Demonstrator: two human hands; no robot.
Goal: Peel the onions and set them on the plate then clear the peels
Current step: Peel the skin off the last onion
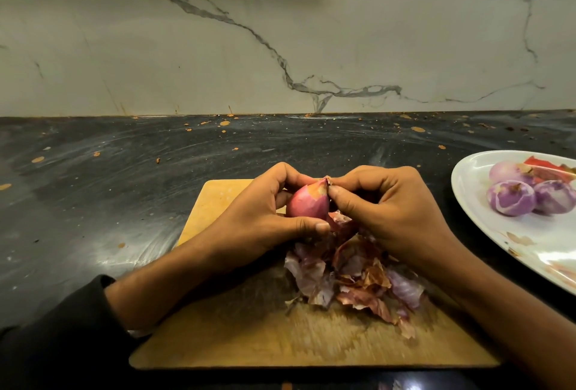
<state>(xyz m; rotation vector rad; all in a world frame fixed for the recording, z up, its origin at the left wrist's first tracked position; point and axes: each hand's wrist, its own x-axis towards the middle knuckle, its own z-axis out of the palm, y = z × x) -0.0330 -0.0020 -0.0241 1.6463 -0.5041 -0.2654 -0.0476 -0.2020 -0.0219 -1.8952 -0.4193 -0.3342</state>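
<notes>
1. Lowest in the frame lies the tan wooden cutting board (237, 333), with a heap of papery red-brown onion peels (352, 280) on it at centre.
2. Above the heap, the left hand (265, 215) curls round a pink, still-skinned onion (307, 202).
3. The right hand (383, 205) pinches the dry skin at the onion's tip.
4. Best to pull the skin downward in strips while the left hand turns the onion.
5. At right frame, three peeled purple onions (511, 201) sit on the white oval plate (477, 218).

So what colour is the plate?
White, plate, clearest in the head view.
</notes>
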